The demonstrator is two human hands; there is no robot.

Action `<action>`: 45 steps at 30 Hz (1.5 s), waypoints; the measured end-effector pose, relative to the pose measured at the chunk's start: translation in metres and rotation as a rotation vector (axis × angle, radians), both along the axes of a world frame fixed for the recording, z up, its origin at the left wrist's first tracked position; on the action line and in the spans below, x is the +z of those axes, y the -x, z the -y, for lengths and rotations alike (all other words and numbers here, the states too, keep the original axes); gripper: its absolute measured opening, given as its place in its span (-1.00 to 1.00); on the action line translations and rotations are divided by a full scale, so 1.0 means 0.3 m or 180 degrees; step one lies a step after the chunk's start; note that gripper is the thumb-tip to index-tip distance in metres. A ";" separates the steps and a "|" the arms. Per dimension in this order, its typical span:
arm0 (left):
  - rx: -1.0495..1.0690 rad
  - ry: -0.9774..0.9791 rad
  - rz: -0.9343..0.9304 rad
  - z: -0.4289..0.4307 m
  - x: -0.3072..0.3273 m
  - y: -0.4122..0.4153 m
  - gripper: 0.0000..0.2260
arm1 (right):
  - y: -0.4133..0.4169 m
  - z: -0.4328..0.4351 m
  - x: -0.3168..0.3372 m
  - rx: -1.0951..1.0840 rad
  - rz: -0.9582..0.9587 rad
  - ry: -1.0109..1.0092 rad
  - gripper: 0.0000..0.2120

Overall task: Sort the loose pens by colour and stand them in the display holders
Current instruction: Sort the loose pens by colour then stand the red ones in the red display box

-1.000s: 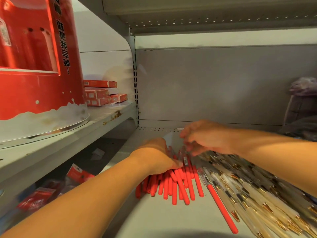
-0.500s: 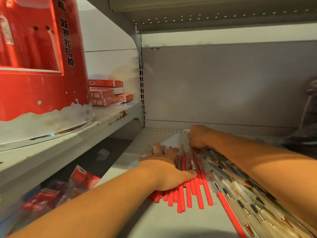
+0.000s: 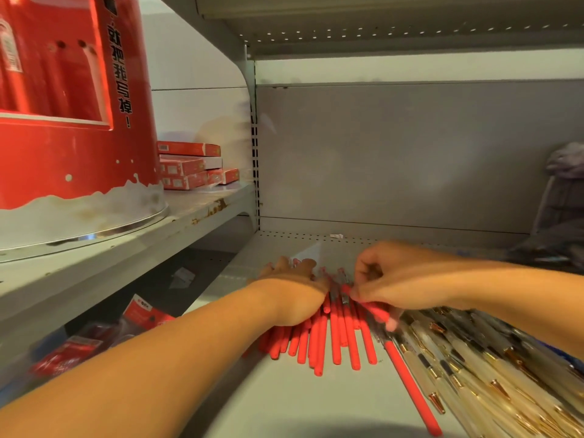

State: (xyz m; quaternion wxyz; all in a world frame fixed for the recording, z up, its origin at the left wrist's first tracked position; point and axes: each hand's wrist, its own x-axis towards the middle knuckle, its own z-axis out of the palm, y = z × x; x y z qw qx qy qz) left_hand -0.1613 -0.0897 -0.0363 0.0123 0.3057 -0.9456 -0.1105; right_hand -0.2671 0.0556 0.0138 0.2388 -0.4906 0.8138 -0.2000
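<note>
Head view: left hand (image 3: 294, 295) lies flat, fingers straight, on the red plastic pens (image 3: 335, 339); right hand (image 3: 395, 279) pinches one slanted red pen (image 3: 374, 309).

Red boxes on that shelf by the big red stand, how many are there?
4. Three lie stacked: top box, middle box, bottom box. A fourth box lies right of them. The red stand may hide more.

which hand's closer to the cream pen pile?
Right. The right hand pinches a red pen beside the cream pile; the left hand rests on the red pens, further left.
</note>
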 end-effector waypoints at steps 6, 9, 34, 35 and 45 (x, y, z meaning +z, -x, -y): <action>0.0170 -0.0200 0.0317 -0.049 -0.010 -0.007 -0.15 | -0.021 -0.129 0.033 0.0640 -0.0890 -0.0100 -0.70; 0.0152 -0.0256 0.0338 -0.046 -0.009 -0.006 -0.15 | -0.018 -0.159 0.012 0.0914 -0.0722 -0.0633 -0.19; -0.1668 0.0906 0.0050 -0.099 0.025 -0.109 -0.21 | 0.209 0.010 -0.012 0.0629 -0.1182 0.0124 -0.75; -0.1841 0.0992 0.0073 -0.104 0.019 -0.112 -0.22 | 0.220 0.040 -0.016 0.0587 -0.1166 0.0028 -0.69; -0.2028 0.1467 0.0059 -0.109 -0.018 -0.069 -0.47 | 0.249 0.143 -0.038 0.1023 -0.0936 -0.0480 -0.51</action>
